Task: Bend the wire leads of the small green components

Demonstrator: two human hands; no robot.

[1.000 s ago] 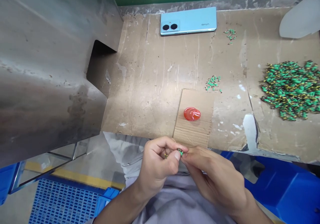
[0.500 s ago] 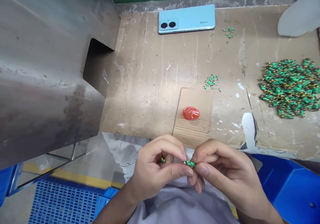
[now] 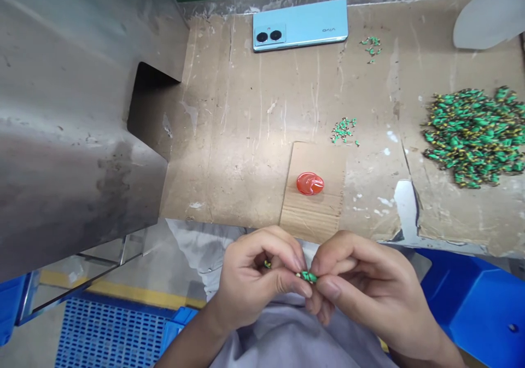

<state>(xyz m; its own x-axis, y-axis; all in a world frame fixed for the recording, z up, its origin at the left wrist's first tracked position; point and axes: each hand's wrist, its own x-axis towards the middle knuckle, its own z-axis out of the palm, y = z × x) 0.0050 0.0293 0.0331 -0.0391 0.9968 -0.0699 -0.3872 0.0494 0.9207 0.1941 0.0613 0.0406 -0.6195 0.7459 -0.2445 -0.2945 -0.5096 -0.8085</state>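
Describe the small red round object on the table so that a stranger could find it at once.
Start from the light blue phone lying at the far edge of the brown cardboard-covered table. Come straight toward the person to the small cardboard rectangle at the near edge. The glossy red round cap lies on it, the only red thing among green pieces.

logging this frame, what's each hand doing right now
left hand: closed, pinching the green part
right hand: closed, pinching the same green part

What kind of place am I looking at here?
Probably a factory assembly bench: a big heap of small green parts on a cardboard-covered worktop, a metal chute, and blue crates underneath.
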